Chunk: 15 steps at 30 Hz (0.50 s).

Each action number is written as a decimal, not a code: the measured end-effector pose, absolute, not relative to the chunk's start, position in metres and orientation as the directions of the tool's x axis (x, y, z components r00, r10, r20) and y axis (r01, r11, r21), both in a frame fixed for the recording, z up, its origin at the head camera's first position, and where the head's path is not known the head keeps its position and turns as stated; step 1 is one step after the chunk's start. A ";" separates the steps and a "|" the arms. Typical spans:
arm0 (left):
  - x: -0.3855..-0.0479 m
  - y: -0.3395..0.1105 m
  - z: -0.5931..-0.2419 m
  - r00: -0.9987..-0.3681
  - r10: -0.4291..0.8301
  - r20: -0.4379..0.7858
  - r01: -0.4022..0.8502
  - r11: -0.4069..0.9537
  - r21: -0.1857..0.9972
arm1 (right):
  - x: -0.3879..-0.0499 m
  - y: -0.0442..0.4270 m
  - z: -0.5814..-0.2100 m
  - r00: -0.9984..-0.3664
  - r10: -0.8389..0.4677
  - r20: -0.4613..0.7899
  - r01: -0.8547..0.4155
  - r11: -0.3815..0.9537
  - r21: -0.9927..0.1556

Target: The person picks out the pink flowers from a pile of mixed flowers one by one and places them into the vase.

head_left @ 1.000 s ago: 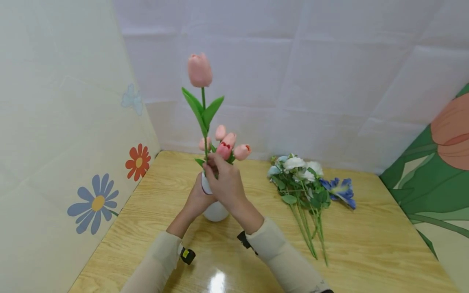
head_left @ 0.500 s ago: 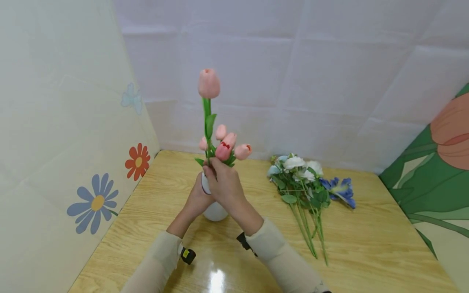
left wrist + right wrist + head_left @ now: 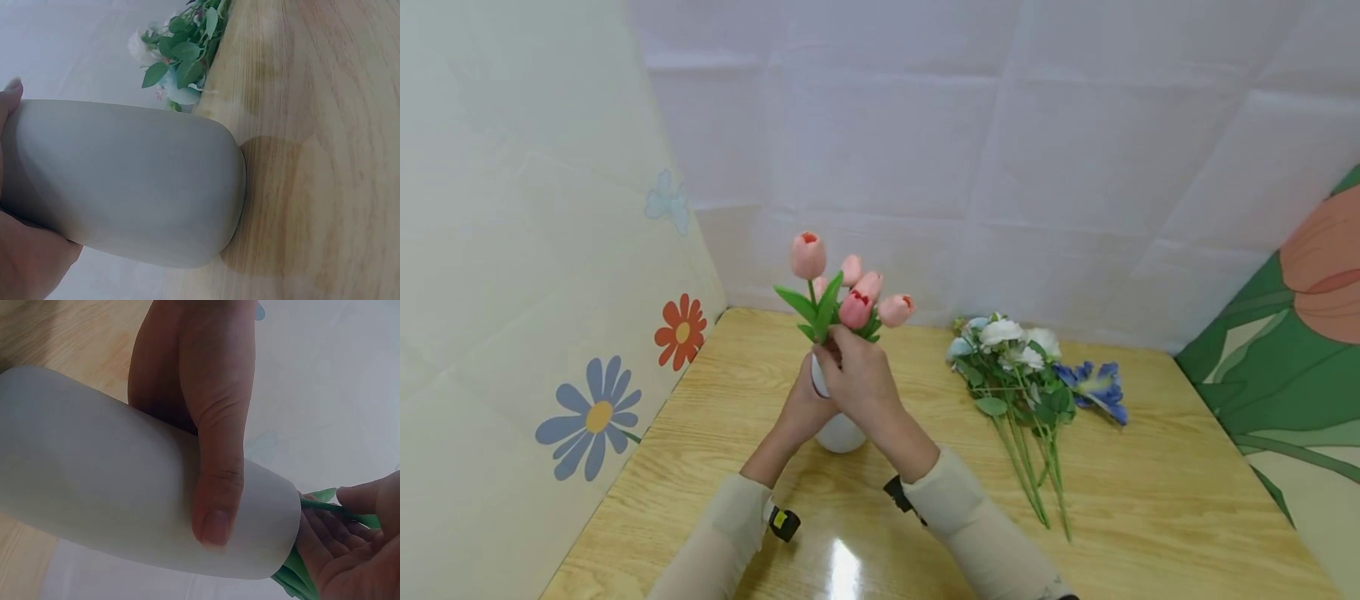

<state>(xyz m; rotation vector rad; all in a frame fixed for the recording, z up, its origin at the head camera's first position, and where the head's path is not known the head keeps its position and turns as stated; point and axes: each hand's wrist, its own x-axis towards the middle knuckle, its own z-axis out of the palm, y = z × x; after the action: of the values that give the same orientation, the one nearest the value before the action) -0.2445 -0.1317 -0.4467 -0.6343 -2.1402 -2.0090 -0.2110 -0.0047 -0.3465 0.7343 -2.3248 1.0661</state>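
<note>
A white vase (image 3: 841, 432) stands on the wooden table, with several pink tulips (image 3: 856, 309) in its mouth. My left hand (image 3: 806, 406) grips the vase round its upper part; in the right wrist view the thumb of that left hand (image 3: 219, 456) lies along the vase wall (image 3: 106, 469). Over the vase's mouth, my right hand (image 3: 867, 379) pinches the green stem (image 3: 325, 505) of a pale pink tulip (image 3: 808, 256). That tulip's bloom stands slightly higher than the others, its two leaves just above my fingers. The stem's lower end is hidden inside the vase.
To the right on the table (image 3: 1150, 500) lies a bunch of white flowers (image 3: 1002, 334) with long green stems, a blue flower (image 3: 1096, 388) beside it. A pale cloth (image 3: 1075, 167) hangs behind. Printed panels flank the table on both sides.
The pinched tulip has come down a long way and turned, its stem sinking into the vase. My right hand stays near the mouth; my left hand and the vase have hardly moved.
</note>
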 end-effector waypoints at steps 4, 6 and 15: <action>-0.241 -0.132 -0.448 -0.922 0.186 0.340 0.355 0.055 0.933 | -0.210 -0.004 -0.346 -0.743 -0.268 0.613 -0.637 0.562 -0.527; -0.239 -0.132 -0.447 -0.927 0.182 0.327 0.344 0.072 0.936 | -0.209 -0.003 -0.345 -0.747 -0.263 0.611 -0.632 0.567 -0.528; -0.236 -0.134 -0.447 -0.948 0.162 0.274 0.292 0.106 0.950 | -0.205 -0.001 -0.345 -0.765 -0.253 0.593 -0.611 0.576 -0.543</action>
<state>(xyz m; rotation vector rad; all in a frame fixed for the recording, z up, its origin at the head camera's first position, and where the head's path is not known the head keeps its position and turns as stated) -0.2363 -0.1341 -0.4475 -0.4662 -2.2595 -1.9817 -0.2055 -0.0012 -0.3449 0.6929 -2.3538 1.0582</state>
